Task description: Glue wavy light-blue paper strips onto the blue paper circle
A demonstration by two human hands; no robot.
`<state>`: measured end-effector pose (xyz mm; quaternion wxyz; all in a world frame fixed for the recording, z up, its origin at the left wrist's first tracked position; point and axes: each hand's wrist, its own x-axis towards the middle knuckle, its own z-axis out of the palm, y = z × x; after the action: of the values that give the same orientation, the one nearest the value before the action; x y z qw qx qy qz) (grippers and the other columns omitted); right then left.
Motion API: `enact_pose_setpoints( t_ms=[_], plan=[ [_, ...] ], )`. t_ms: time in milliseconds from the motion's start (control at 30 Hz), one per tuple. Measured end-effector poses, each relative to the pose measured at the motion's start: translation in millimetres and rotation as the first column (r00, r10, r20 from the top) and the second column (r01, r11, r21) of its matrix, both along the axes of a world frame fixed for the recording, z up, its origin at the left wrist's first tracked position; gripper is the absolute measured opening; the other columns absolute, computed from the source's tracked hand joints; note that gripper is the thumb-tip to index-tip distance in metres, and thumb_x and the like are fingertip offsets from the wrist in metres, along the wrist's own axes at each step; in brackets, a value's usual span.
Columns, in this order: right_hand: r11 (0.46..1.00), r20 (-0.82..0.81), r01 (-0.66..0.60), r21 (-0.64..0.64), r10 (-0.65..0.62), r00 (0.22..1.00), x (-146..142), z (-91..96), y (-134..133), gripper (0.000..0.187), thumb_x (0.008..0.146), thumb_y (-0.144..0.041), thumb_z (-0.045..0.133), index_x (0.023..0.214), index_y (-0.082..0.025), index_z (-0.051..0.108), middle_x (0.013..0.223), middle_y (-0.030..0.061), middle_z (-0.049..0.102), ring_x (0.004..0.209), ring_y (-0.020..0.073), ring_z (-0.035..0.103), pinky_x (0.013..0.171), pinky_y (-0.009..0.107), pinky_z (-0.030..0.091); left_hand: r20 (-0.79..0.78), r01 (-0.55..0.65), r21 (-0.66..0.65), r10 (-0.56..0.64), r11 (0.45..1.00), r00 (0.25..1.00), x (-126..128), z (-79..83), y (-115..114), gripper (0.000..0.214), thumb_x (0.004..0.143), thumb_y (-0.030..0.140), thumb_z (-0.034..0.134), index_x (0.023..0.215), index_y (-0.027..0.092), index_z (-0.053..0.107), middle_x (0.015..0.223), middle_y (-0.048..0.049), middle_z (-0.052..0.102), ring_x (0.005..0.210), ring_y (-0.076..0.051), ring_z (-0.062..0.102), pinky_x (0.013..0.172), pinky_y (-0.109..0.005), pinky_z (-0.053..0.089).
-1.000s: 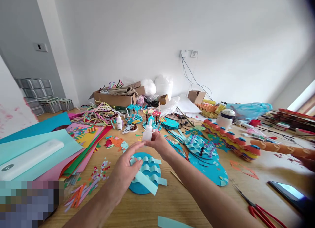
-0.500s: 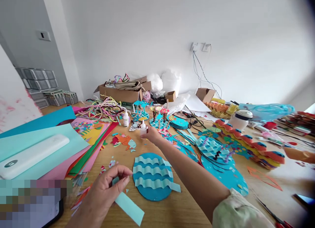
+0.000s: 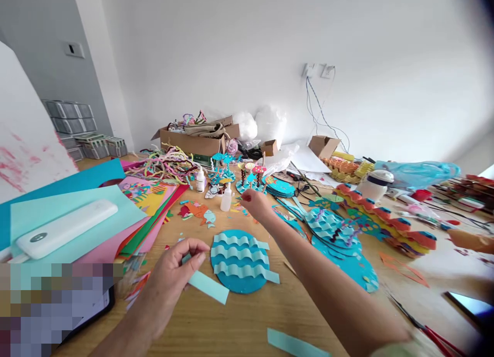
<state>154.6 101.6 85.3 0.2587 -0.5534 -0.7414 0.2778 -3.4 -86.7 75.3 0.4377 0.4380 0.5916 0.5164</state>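
My left hand (image 3: 181, 269) pinches a light teal paper strip (image 3: 210, 286) between thumb and fingers, its free end pointing down to the right. Close beside that hand lies a blue paper disc (image 3: 241, 286) with three wavy teal strips across it. My right hand (image 3: 254, 202) reaches over the table, fingers curled inward; whatever they may hold is hidden. Just left of it, apart from the fingers, a small clear glue bottle (image 3: 226, 198) stands upright. Another glue bottle (image 3: 200, 181) stands farther back. A loose teal strip (image 3: 295, 343) lies at the front edge of view.
Coloured paper sheets and a white device (image 3: 67, 228) lie at left, a phone (image 3: 92, 313) below. Paper fish (image 3: 200, 213) lie mid-table. Stacked blue discs (image 3: 343, 264), a painted egg carton (image 3: 389, 223) and scissors (image 3: 415, 321) are at right. A cardboard box (image 3: 193, 143) stands behind.
My right hand has let go of the clear glue bottle and moved right of it. The left hand still holds its strip. The view has shifted, and the loose strip in front now shows.
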Motion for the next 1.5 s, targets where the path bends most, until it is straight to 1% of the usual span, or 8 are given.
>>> enact_pose_setpoints(
  t_ms=[133, 200, 300, 600, 800, 1067, 1267, 1500],
  plan=[
    [0.974, -0.092, -0.203, -0.097, 0.195, 0.977, 17, 17.6, -84, 0.010, 0.078, -0.024, 0.058, 0.071, -0.018, 0.062, 0.067, -0.0011, 0.064, 0.062, 0.0112, 0.056, 0.054, 0.021, 0.040, -0.026, 0.022, 0.066, -0.020, 0.998, 0.999, 10, 1.2, 1, 0.025, 0.065, 0.041, 0.058, 0.077, 0.020, 0.061, 0.061, 0.0050, 0.049, 0.049, -0.009, 0.036, 0.042, -0.019, 0.027],
    [0.878, -0.301, -0.406, -0.252, 0.328, 0.896, 17, 16.1, -125, 0.013, 0.076, -0.031, 0.059, 0.075, -0.018, 0.061, 0.064, -0.0022, 0.061, 0.057, 0.0098, 0.052, 0.050, 0.020, 0.036, -0.061, 0.024, 0.097, -0.018, 0.995, 0.998, 17, 0.3, 2, 0.025, 0.065, 0.040, 0.057, 0.079, 0.020, 0.062, 0.064, 0.0037, 0.053, 0.050, -0.010, 0.039, 0.043, -0.020, 0.028],
    [0.850, -0.443, -0.392, -0.353, 0.218, 0.870, 14, 6.6, -160, 0.010, 0.069, -0.024, 0.065, 0.073, -0.017, 0.058, 0.055, -0.0063, 0.050, 0.049, 0.0069, 0.042, 0.046, 0.020, 0.029, -0.094, 0.051, 0.120, -0.040, 0.991, 0.995, 27, -1.8, 1, 0.023, 0.065, 0.037, 0.058, 0.079, 0.019, 0.063, 0.066, 0.0030, 0.055, 0.051, -0.010, 0.041, 0.043, -0.020, 0.029],
    [0.826, -0.584, -0.397, -0.400, 0.104, 0.805, 44, -1.2, -163, 0.012, 0.062, -0.025, 0.065, 0.064, -0.016, 0.059, 0.052, -0.0058, 0.051, 0.047, 0.0063, 0.043, 0.049, 0.021, 0.028, 0.073, 0.285, 0.092, -0.292, 0.954, 0.954, 20, -8.8, -20, 0.032, 0.077, 0.047, 0.054, 0.089, 0.018, 0.061, 0.074, -0.0008, 0.056, 0.061, -0.011, 0.046, 0.045, -0.018, 0.032],
    [0.835, -0.595, -0.371, -0.406, 0.067, 0.801, 51, -4.4, -165, 0.015, 0.062, -0.029, 0.066, 0.065, -0.016, 0.058, 0.053, -0.0058, 0.049, 0.048, 0.0060, 0.042, 0.050, 0.021, 0.031, 0.020, 0.334, 0.019, -0.334, 0.942, 0.942, 14, -13.3, -21, 0.027, 0.070, 0.040, 0.060, 0.084, 0.017, 0.061, 0.054, 0.0047, 0.047, 0.052, -0.009, 0.039, 0.044, -0.019, 0.030],
    [0.977, -0.208, -0.212, 0.026, 0.213, 0.955, 57, -8.7, -171, 0.025, 0.064, -0.021, 0.071, 0.086, -0.020, 0.060, 0.081, -0.0006, 0.060, 0.073, 0.0136, 0.054, 0.064, 0.025, 0.041, 0.082, 0.239, 0.048, -0.242, 0.970, 0.967, 19, -8.5, -15, 0.023, 0.064, 0.037, 0.064, 0.076, 0.018, 0.061, 0.053, 0.0064, 0.044, 0.047, -0.007, 0.032, 0.041, -0.020, 0.023],
    [0.872, 0.085, -0.266, 0.412, 0.253, 0.964, 57, -10.9, -184, 0.010, 0.077, -0.014, 0.060, 0.084, -0.021, 0.060, 0.089, 0.0045, 0.062, 0.085, 0.0186, 0.057, 0.075, 0.032, 0.044, 0.098, 0.257, 0.049, -0.260, 0.965, 0.961, 25, -7.0, -13, 0.020, 0.065, 0.034, 0.065, 0.077, 0.018, 0.063, 0.059, 0.0052, 0.051, 0.050, -0.007, 0.035, 0.045, -0.020, 0.025],
    [0.846, 0.063, -0.246, 0.473, 0.246, 0.967, 54, -21.1, -193, 0.017, 0.077, -0.025, 0.064, 0.091, -0.020, 0.058, 0.093, 0.0059, 0.060, 0.086, 0.0198, 0.056, 0.074, 0.031, 0.044, 0.250, 0.326, 0.057, -0.329, 0.944, 0.911, 31, -7.4, -16, 0.018, 0.067, 0.031, 0.068, 0.080, 0.020, 0.062, 0.072, 0.0035, 0.056, 0.063, -0.009, 0.047, 0.058, -0.021, 0.037]
  ],
)
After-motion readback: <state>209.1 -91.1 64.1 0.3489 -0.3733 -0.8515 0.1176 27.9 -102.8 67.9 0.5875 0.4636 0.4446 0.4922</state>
